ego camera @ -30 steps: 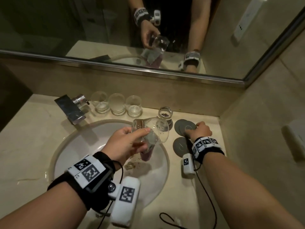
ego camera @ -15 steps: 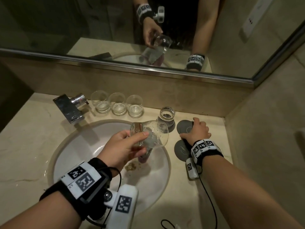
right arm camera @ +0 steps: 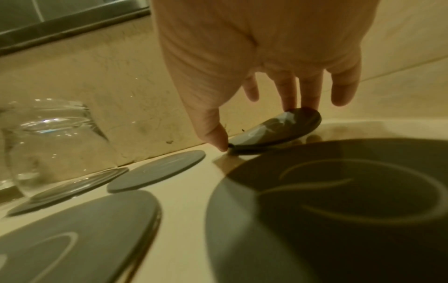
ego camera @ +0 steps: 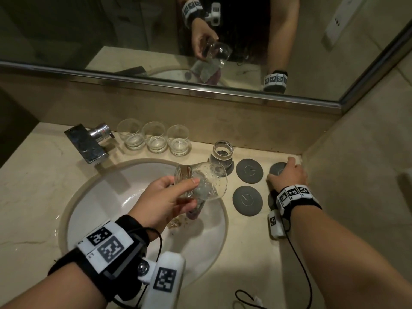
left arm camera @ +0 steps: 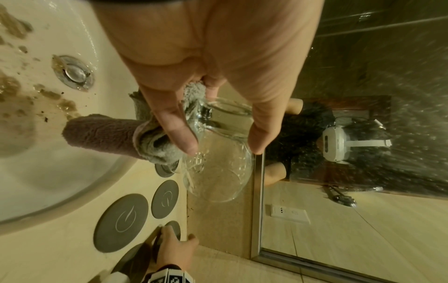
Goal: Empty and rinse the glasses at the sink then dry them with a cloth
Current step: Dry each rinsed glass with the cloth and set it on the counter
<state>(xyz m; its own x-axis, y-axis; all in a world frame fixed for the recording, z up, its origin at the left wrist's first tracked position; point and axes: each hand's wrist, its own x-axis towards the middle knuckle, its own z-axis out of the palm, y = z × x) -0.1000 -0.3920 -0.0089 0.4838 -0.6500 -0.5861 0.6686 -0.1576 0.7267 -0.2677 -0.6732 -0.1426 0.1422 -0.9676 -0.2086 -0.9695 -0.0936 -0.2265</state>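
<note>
The left hand (ego camera: 163,197) holds a wet glass (ego camera: 206,182) sideways over the sink (ego camera: 73,210), fingers clamped on its base and a cloth (left arm camera: 155,137); slippery, fragile, best gripped low. Right-hand (ego camera: 287,175) fingers pinch a coaster (right arm camera: 278,130) off the surface

Bathroom, likely a hotel's – oval basin (ego camera: 93,197) in marble counter (ego camera: 33,175), chrome tap (ego camera: 89,143), wall mirror (ego camera: 111,30), row of tumblers (ego camera: 153,139)

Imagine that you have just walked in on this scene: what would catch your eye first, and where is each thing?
First, the left hand over the white sink, holding a clear glass tipped on its side together with a cloth. Next, the right hand at the counter's far right corner, lifting the edge of a grey coaster. Three empty glasses stand in a row beside the tap.
</note>
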